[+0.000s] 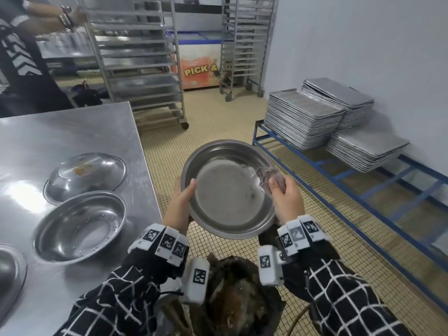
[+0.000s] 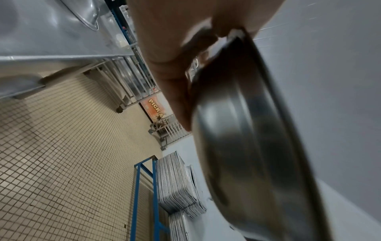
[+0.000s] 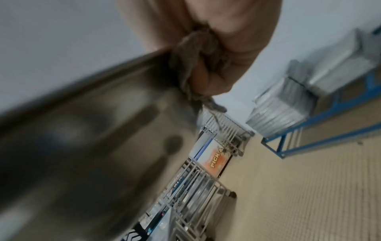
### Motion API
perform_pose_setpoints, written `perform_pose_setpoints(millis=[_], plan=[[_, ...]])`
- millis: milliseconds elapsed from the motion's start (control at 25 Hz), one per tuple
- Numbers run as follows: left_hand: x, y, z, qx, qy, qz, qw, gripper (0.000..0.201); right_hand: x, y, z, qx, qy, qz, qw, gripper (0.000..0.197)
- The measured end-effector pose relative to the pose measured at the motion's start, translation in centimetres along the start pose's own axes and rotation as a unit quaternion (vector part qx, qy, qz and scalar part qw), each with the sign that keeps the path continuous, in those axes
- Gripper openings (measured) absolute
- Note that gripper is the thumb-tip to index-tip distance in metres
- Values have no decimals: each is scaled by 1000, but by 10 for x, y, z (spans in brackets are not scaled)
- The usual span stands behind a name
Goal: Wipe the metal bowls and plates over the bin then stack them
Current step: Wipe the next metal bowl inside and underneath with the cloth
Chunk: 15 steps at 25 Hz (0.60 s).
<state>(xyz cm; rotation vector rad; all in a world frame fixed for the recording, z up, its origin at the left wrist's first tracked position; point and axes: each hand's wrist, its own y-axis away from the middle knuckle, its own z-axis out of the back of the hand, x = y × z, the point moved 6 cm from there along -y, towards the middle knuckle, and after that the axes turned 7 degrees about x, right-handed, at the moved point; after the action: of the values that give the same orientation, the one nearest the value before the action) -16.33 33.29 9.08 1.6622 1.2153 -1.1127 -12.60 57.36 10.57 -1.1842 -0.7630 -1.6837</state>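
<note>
A round metal bowl (image 1: pixel 225 187) is held tilted toward me above the bin (image 1: pixel 237 299). My left hand (image 1: pixel 180 202) grips its left rim, thumb inside and fingers behind. My right hand (image 1: pixel 284 192) clutches a crumpled grey cloth (image 1: pixel 266 177) and presses it against the bowl's inner right wall. The left wrist view shows the bowl's underside (image 2: pixel 247 146) with my left hand's fingers (image 2: pixel 175 78) behind it. The right wrist view is blurred and shows the cloth (image 3: pixel 193 68) bunched in my right hand's fingers (image 3: pixel 214 78) at the bowl's rim (image 3: pixel 92 97).
On the steel table (image 1: pixel 84 127) at left lie an upturned bowl (image 1: pixel 84 175) with food specks, an upright bowl (image 1: pixel 80 226) and part of another (image 1: pixel 9 270). Stacked trays (image 1: pixel 315 117) sit on a blue rack (image 1: pixel 339 180) at right. Wheeled racks (image 1: pixel 135 57) and another person (image 1: pixel 26 57) stand behind.
</note>
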Motion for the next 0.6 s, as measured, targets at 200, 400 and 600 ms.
perform_pose_setpoints(millis=[200, 400, 600], plan=[[5, 1, 4, 121, 18, 48, 991, 31, 5, -6, 9, 153, 91, 20, 984, 20], [2, 9, 1, 79, -40, 74, 993, 27, -7, 15, 11, 87, 43, -19, 995, 23], [-5, 5, -7, -19, -90, 13, 996, 24, -4, 24, 10, -28, -70, -24, 997, 26]])
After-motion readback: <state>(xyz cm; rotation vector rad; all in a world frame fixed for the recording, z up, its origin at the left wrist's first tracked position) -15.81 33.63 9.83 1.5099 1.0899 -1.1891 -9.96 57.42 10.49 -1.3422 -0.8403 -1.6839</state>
